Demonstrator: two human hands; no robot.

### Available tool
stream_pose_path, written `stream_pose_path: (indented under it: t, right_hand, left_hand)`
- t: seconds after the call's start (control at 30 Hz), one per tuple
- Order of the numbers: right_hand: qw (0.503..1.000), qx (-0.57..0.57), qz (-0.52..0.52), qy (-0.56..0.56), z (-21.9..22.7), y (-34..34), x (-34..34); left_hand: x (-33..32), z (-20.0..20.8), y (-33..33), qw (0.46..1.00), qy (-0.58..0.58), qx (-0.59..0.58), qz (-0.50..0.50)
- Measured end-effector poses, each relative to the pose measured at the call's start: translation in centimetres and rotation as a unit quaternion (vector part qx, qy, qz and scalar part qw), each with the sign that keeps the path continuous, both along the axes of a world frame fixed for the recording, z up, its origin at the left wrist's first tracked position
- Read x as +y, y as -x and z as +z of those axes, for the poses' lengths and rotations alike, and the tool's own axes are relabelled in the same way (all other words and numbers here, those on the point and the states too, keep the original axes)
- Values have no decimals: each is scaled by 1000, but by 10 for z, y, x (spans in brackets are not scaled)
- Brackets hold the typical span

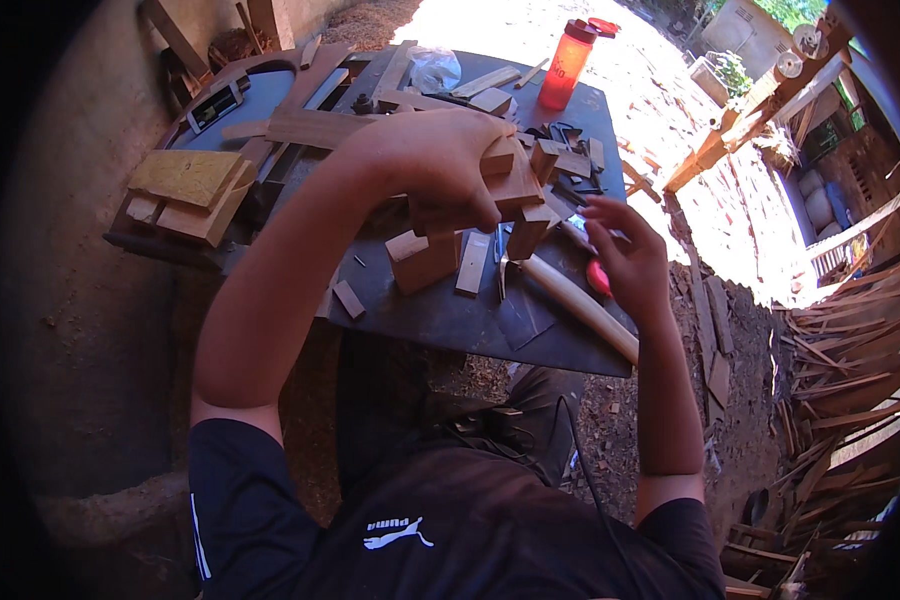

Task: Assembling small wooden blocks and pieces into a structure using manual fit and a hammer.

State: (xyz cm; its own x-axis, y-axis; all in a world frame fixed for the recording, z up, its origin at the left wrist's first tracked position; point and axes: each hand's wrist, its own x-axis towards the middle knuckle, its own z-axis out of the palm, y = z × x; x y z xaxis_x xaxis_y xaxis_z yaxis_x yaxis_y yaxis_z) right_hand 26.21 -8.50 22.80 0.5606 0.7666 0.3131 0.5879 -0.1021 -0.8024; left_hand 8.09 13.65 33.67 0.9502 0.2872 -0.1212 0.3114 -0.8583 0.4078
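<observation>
Head view: left grip [432, 150] clamped on the wooden assembly [513, 188] above the table [410, 318]; right grip [628, 245] parted, just to its right. Steady left pressure, keeping the assembly square and unrocked, should serve best.

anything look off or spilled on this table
I see no spill. The crumpled clear plastic bag looks a little out of place, lying toward the far side of the dark table among the wood pieces.
</observation>
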Motion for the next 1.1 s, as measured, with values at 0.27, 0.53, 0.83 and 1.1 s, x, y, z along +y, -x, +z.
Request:
stream_pose_path:
  t: [0.27, 0.53, 0.83, 1.1]
  right_hand:
    - [984, 117, 131, -31, 49, -4, 19]
    - [966, 226, 50, -115, 22, 1, -15]
    - [934, 303, -65, -175, -51, -47, -81]
    - [912, 341, -77, -214, -52, -5, -101]
  left_hand:
    - [-7, 13, -39, 981, 112, 121, -104]
    - [-33, 15, -30, 984, -27, -117, -128]
    - [-54, -81, 58, 855, 149, -458, 192]
    - [-116, -134, 14, 877, 331, -329, 113]
